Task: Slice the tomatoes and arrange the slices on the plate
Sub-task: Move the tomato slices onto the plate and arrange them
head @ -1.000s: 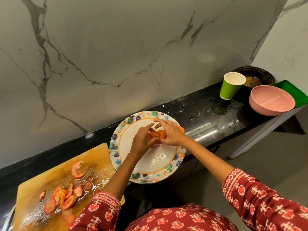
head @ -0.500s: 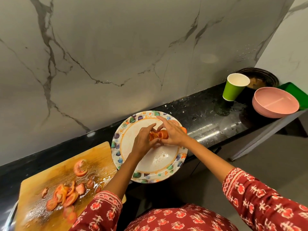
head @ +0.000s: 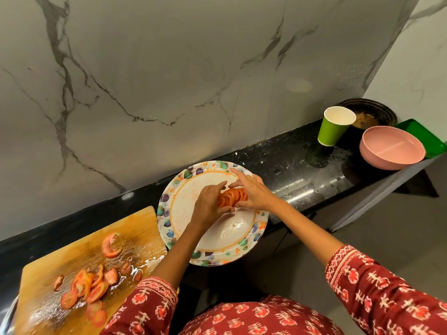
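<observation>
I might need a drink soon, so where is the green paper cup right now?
In the head view, the green paper cup stands upright at the far right of the black stone counter, just left of the pink bowl.

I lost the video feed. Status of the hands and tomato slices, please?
Left hand and right hand hold a row of red tomato slices over the round floral-rimmed plate. More slices on wooden board. Nothing in the way.

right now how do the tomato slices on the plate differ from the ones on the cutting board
The slices on the plate stand in one tight overlapping row, held between the left hand and right hand; the slices on the cutting board lie scattered, untouched, in juice. Plate slices look even; board pieces are ragged. Both are red-orange tomato.
</observation>
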Available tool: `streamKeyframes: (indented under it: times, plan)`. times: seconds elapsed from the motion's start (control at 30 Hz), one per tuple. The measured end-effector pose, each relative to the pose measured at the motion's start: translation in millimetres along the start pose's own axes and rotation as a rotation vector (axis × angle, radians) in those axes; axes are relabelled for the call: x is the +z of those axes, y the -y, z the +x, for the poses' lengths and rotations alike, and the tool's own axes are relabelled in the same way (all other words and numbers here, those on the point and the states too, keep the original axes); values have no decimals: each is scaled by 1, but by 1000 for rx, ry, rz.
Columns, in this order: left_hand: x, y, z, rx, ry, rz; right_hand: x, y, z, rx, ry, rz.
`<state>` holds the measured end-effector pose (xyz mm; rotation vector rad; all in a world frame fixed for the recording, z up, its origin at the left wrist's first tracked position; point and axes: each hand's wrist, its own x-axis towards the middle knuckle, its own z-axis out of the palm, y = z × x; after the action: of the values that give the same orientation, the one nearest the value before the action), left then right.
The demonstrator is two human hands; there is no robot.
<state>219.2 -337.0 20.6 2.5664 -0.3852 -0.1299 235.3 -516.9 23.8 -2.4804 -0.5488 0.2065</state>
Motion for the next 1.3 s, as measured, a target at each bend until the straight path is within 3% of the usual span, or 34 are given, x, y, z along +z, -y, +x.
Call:
streamKeyframes:
  times: [0.2,1.3]
  plan:
    - [3,-1,1,6,-78,0,1,-1,2,-6,-24,35]
    - [1,-1,8,-17,16,8,2,-5,6,28,2,41]
